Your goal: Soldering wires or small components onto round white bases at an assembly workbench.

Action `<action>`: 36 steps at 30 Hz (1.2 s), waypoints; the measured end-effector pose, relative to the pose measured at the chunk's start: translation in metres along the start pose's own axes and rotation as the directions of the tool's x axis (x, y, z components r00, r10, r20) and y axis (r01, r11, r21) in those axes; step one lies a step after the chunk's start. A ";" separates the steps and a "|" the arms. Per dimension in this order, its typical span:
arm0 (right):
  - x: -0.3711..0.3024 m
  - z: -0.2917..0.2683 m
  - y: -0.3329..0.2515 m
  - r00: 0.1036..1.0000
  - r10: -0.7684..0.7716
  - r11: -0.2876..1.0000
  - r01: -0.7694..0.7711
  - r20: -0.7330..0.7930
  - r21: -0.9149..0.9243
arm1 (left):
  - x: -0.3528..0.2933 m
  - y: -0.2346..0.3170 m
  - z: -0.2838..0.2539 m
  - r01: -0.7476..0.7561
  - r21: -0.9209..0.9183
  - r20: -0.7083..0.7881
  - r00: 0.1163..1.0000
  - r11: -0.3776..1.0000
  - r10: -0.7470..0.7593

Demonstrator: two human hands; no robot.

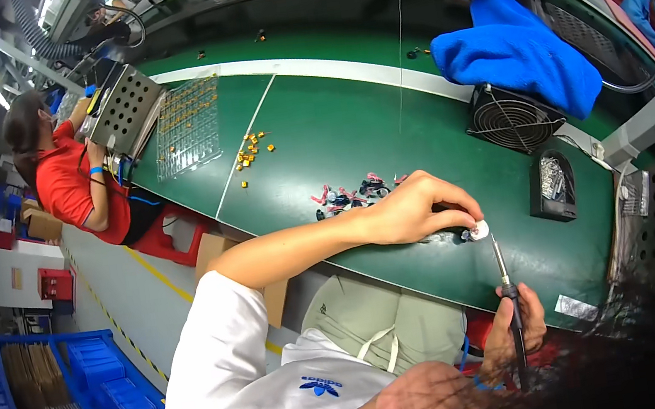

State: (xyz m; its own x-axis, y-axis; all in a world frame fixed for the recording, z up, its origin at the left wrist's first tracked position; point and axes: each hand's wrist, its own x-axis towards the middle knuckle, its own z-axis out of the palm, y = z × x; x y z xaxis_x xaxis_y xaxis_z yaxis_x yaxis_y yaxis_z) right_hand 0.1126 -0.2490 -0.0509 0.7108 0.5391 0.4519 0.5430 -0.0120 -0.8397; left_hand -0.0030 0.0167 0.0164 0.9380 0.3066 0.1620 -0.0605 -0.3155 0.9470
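Note:
My left hand (420,206) rests near the front of the green bench, thumb and fingers pinched on a small round white part (479,230) with something dark on its near side. A soldering iron (501,259) is gripped in my right hand (529,317) just off the bench's front edge. Its metal tip points up at the white part, close to its lower rim; whether they touch I cannot tell. Beyond my left wrist lies a loose pile of small dark parts with red wires (353,196).
Small yellow parts (250,157) lie scattered left of the pile, beside a clear compartment tray (189,128). A black fan (510,119) under a blue cloth (520,52) and a black bin of metal pieces (553,188) stand right. A person in red (78,185) works at far left.

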 end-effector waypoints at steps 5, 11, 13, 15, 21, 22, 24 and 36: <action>0.011 0.004 -0.009 0.987 -0.110 0.993 0.113 0.114 -0.018 | -0.006 -0.011 -0.004 -0.066 0.097 -0.054 0.996 0.993 0.071; 0.028 0.010 -0.017 0.972 -0.194 0.979 0.200 0.133 -0.036 | -0.002 -0.004 -0.005 0.072 0.004 -0.032 0.997 0.997 -0.072; 0.028 0.010 -0.014 0.974 -0.199 0.980 0.198 0.107 0.023 | 0.001 -0.006 -0.002 0.065 0.016 -0.038 0.997 0.998 -0.065; 0.031 0.010 -0.016 0.973 -0.206 0.979 0.204 0.102 0.024 | 0.002 -0.008 -0.001 0.039 -0.001 -0.030 0.999 0.999 -0.039; 0.035 0.012 -0.020 0.963 -0.226 0.974 0.226 0.148 0.016 | -0.001 -0.006 0.000 0.046 0.054 -0.035 0.998 0.997 -0.044; 0.036 0.012 -0.020 0.963 -0.226 0.974 0.225 0.148 0.017 | -0.001 -0.006 0.000 0.042 0.053 -0.040 0.998 0.998 -0.040; 0.036 0.012 -0.020 0.963 -0.225 0.974 0.225 0.150 0.018 | -0.001 -0.007 0.000 0.039 0.050 -0.045 0.998 0.998 -0.037; 0.038 0.014 -0.022 0.959 -0.229 0.973 0.230 0.169 0.011 | -0.001 -0.003 -0.001 0.072 0.023 -0.044 0.997 0.997 -0.071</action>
State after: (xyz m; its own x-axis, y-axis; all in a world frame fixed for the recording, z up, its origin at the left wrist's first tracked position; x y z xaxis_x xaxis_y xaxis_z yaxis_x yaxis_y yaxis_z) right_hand 0.1216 -0.2167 -0.0197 0.4816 0.6617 0.5747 0.6872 0.1218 -0.7162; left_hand -0.0038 0.0184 0.0136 0.9241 0.3671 0.1063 0.0154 -0.3136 0.9494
